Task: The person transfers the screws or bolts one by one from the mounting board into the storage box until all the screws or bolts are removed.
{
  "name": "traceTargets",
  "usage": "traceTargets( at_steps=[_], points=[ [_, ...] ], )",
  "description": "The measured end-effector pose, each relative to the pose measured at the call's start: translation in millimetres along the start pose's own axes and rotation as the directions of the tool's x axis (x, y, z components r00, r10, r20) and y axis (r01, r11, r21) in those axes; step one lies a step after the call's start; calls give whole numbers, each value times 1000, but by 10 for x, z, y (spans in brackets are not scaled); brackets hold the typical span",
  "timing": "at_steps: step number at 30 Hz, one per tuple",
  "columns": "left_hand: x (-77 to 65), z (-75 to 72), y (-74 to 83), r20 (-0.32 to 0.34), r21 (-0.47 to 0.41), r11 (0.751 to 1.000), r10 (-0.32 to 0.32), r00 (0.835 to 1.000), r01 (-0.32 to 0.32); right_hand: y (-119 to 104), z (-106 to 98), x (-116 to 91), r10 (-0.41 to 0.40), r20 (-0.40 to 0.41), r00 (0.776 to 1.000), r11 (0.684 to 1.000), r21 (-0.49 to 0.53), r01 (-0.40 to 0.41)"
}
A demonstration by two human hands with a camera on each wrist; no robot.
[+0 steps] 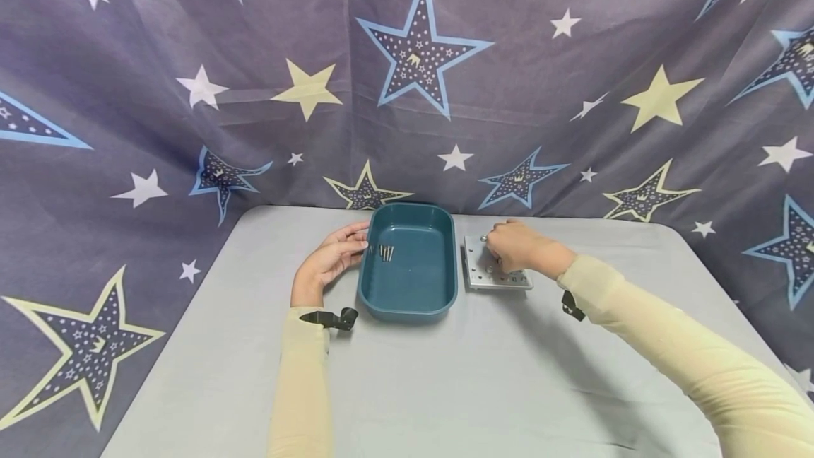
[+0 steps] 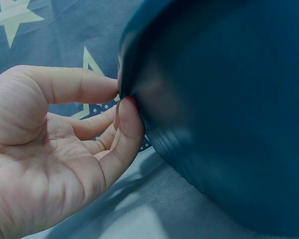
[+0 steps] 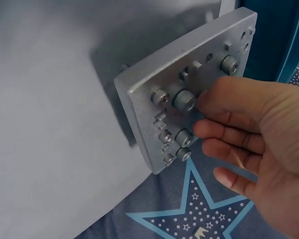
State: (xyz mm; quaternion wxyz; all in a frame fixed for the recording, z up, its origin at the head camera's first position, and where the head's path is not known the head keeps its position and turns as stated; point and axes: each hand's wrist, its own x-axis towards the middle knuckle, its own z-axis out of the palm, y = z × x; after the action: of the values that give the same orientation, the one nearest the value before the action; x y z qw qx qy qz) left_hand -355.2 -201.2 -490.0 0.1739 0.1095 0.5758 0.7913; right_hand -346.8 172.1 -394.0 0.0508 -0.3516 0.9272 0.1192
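Observation:
My left hand (image 1: 327,260) is at the left side of a teal plastic tray (image 1: 407,315), its thumb and a finger pinching the rim in the left wrist view. Inside the tray, close to that hand, lie several small screws (image 1: 386,253). Right of the tray is a silver metal plate (image 1: 478,271) with holes and several bolts standing in it. My right hand (image 1: 521,246) is over the plate; in the right wrist view its thumb and fingers pinch at the head of a large hex-socket bolt (image 3: 184,100), its shank hidden. Smaller bolts (image 3: 183,137) stand near one edge.
A pale grey cloth covers the table (image 1: 407,387). Behind it hangs a dark curtain (image 1: 540,126) printed with stars. The tray and plate stand near the back edge, with a narrow gap between them. Each wrist wears a black strap (image 1: 331,318).

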Motion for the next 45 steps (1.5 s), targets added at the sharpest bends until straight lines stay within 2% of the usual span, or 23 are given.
traceTargets(
  at_steps=[10, 17, 24, 27, 32, 45],
  points=[
    [5, -11, 9, -3, -2, 1000, 4, 1000, -4, 8, 50, 21, 8, -24, 1000, 999, -31, -9],
    [6, -25, -10, -8, 2, 1000, 5, 1000, -5, -45, 113, -15, -34, -87, 996, 985, -172, 19],
    [2, -14, -11, -5, -1, 1000, -3, 1000, 3, -37, 150, -42, -93, -100, 991, 965, -255, 65],
    [-1, 4, -3, 1, 4, 1000, -7, 1000, 7, 5, 170, -79, -131, -122, 984, 963, -250, 97],
    [4, 18, 6, 4, 10, 1000, -7, 1000, 7, 83, 202, -150, -180, -205, 962, 965, -225, 133],
    [9, 11, 0, -11, 3, 1000, -6, 1000, 6, 109, 278, -241, -229, -271, 935, 928, -351, 125]
  ],
)
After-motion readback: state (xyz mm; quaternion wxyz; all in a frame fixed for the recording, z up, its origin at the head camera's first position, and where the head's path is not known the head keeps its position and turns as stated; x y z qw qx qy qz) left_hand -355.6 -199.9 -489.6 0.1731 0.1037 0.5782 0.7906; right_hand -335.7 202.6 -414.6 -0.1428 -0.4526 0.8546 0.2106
